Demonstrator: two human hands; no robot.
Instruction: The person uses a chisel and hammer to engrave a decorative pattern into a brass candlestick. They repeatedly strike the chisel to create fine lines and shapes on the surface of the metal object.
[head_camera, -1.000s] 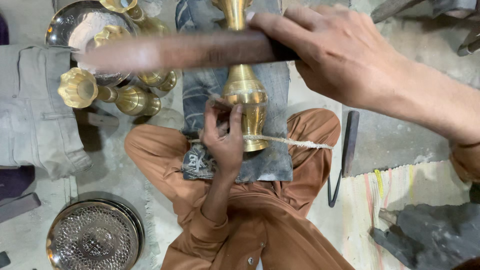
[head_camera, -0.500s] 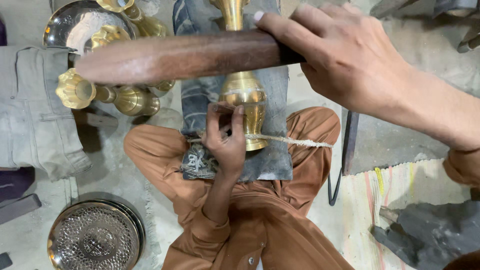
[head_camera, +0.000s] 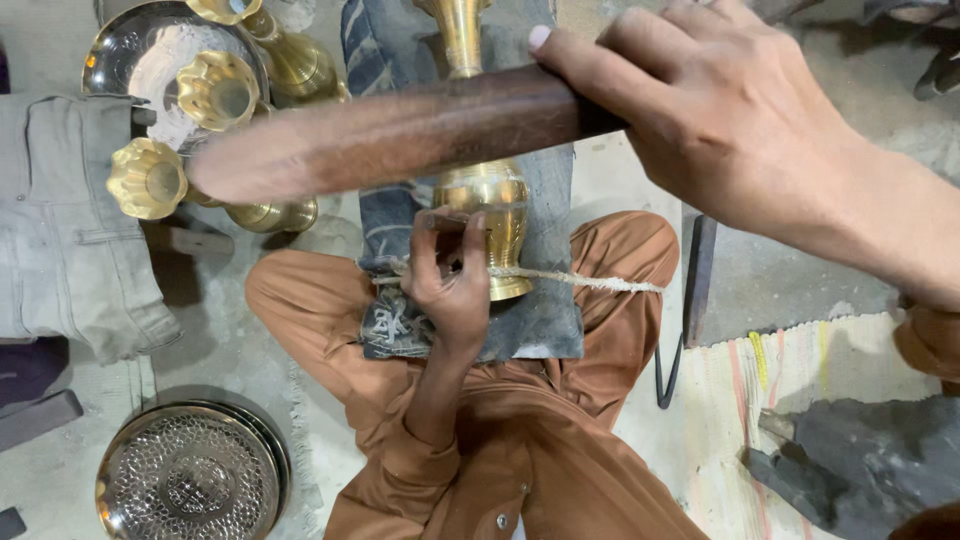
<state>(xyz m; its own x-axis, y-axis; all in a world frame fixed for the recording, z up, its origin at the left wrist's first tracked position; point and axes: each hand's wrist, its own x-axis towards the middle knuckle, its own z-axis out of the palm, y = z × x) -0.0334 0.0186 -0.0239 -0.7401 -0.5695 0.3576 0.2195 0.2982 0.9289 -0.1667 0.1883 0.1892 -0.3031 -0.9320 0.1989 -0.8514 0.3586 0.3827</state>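
We see our right hand (head_camera: 760, 130) high in the view, its fingers wrapped tight around one end of a dark wooden mallet (head_camera: 400, 135) that lies nearly level across the scene, its broad end out to the left. Below it, our left hand (head_camera: 452, 290) rests on the belly of a brass vase (head_camera: 490, 200), fingers pressed together against the metal with the thumb alongside; whether they also pinch the cord there we cannot tell, since the hand covers that spot. The vase lies on a strip of dark denim cloth (head_camera: 545, 310) spread over our lap, its slender neck pointing away from us and passing behind the mallet. A pale twisted cord (head_camera: 600, 282) runs across the foot of the vase and out over our right knee. To the left, on the floor, several fluted brass cups (head_camera: 215, 90) lie against a shiny metal bowl (head_camera: 120, 55), beside a folded grey garment (head_camera: 60, 220). Near our left knee sits an engraved round tray (head_camera: 185, 480)
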